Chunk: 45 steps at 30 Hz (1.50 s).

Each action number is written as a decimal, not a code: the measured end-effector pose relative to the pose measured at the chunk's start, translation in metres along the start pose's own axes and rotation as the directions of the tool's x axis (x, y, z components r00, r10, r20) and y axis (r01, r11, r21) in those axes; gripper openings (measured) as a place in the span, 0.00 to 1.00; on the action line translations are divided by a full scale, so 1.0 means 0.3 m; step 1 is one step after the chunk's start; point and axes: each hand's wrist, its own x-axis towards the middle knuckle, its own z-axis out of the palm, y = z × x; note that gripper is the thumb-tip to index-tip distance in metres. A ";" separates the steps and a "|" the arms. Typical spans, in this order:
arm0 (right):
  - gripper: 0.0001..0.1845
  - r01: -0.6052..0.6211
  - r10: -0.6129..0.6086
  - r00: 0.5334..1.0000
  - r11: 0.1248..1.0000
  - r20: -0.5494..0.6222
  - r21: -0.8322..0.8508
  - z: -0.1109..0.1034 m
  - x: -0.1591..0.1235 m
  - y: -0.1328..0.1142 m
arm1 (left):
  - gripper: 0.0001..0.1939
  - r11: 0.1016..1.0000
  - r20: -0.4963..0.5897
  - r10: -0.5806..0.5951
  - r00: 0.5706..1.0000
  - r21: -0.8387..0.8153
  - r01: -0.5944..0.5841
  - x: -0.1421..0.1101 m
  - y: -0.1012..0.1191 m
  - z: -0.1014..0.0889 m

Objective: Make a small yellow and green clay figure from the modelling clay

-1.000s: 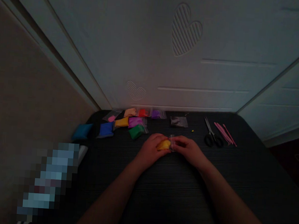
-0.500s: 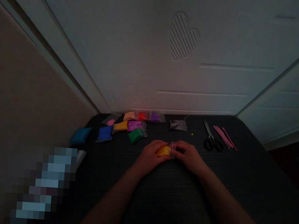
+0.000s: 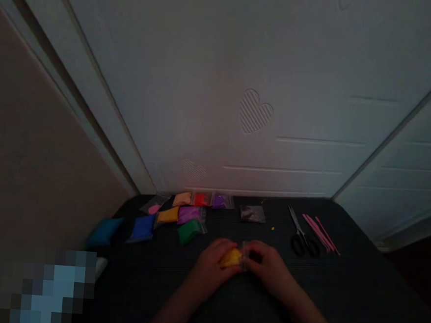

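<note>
A small clear zip bag with yellow modelling clay [image 3: 231, 257] is held low over the dark table, between both hands. My left hand [image 3: 214, 262] is closed around the clay-filled end, fingers behind and thumb in front. At the bag's clear zip edge, my right hand [image 3: 265, 263] pinches the plastic with thumb and fingers. A tiny yellow bit [image 3: 273, 228] lies on the table beyond my right hand. To the left of my left hand is a bag of green clay [image 3: 189, 231].
More clay bags lie back left, among them blue [image 3: 143, 228], orange [image 3: 168, 215], red [image 3: 201, 199] and teal [image 3: 104, 232]. A dark bag [image 3: 252, 214] lies near the white panel [image 3: 212, 107]. Black-handled scissors [image 3: 301, 234] and pink modelling tools [image 3: 321, 233] rest at the right.
The view has tilted up, so the table and hands sit lower in the picture. Both hands keep their hold on the yellow clay bag, with little visible movement.
</note>
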 end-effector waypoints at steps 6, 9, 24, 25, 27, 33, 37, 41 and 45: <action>0.04 0.026 -0.026 1.000 0.998 0.011 -0.065 -0.002 -0.001 -0.005 | 0.21 1.000 0.032 0.008 0.999 0.003 -0.008 -0.002 -0.001 -0.004; 0.04 0.031 -0.030 0.999 0.998 0.015 -0.057 -0.007 -0.003 -0.010 | 0.21 1.000 0.022 0.012 1.000 0.000 -0.012 -0.002 -0.005 0.000; 0.05 0.060 -0.060 0.998 0.998 0.029 0.014 -0.027 0.002 -0.016 | 0.20 0.999 0.018 0.004 1.000 -0.035 -0.004 0.000 0.010 0.001; 0.05 0.057 -0.058 0.998 0.997 0.013 0.055 -0.037 0.002 -0.013 | 0.20 0.999 0.020 -0.001 1.000 -0.042 0.002 0.001 0.015 -0.001; 0.06 0.039 -0.035 0.999 0.992 -0.037 0.122 -0.060 0.003 -0.003 | 0.19 0.999 0.016 -0.016 1.000 -0.049 0.016 0.003 0.022 -0.006; 0.12 -0.123 0.183 0.977 0.901 -0.108 0.415 -0.093 0.006 0.032 | 0.18 0.998 -0.033 -0.050 0.998 -0.043 0.048 0.006 0.016 -0.019; 0.15 -0.152 0.205 0.976 0.881 -0.071 0.449 -0.076 0.006 0.029 | 0.19 0.998 -0.029 -0.042 0.999 -0.037 0.041 0.003 0.014 -0.018; 0.16 -0.165 0.166 0.986 0.913 0.030 0.374 -0.052 0.005 0.015 | 0.18 0.999 -0.024 -0.019 1.000 -0.033 0.018 0.002 0.013 -0.014; 0.16 -0.190 0.163 0.981 0.918 0.105 0.349 -0.037 0.003 0.018 | 0.18 1.000 -0.023 0.011 1.000 -0.014 -0.011 0.003 0.010 -0.012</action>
